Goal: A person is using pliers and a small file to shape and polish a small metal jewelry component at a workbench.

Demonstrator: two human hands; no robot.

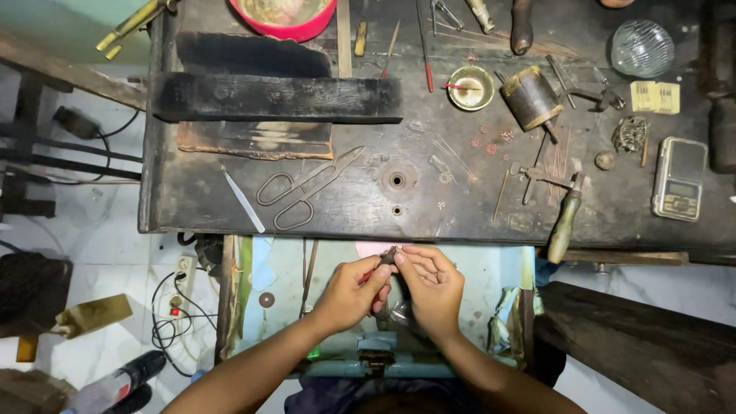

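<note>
My left hand (351,290) and my right hand (432,285) meet over an open pale green drawer (491,276) below a dark workbench (460,199). The left hand grips a small red-handled tool (376,273) whose tip points up toward the fingertips. The right hand's thumb and fingers pinch a tiny dark piece (392,254) at that tip. What the piece is cannot be made out.
On the bench lie metal shears (303,188), a thin white blade (244,201), a dark wooden block (276,98), a small brass bowl (470,87), a cylindrical cup (530,97), a wooden-handled tool (566,217), a pocket scale (679,178) and a glass dome (642,47). Cables and a power strip (180,287) lie on the floor left.
</note>
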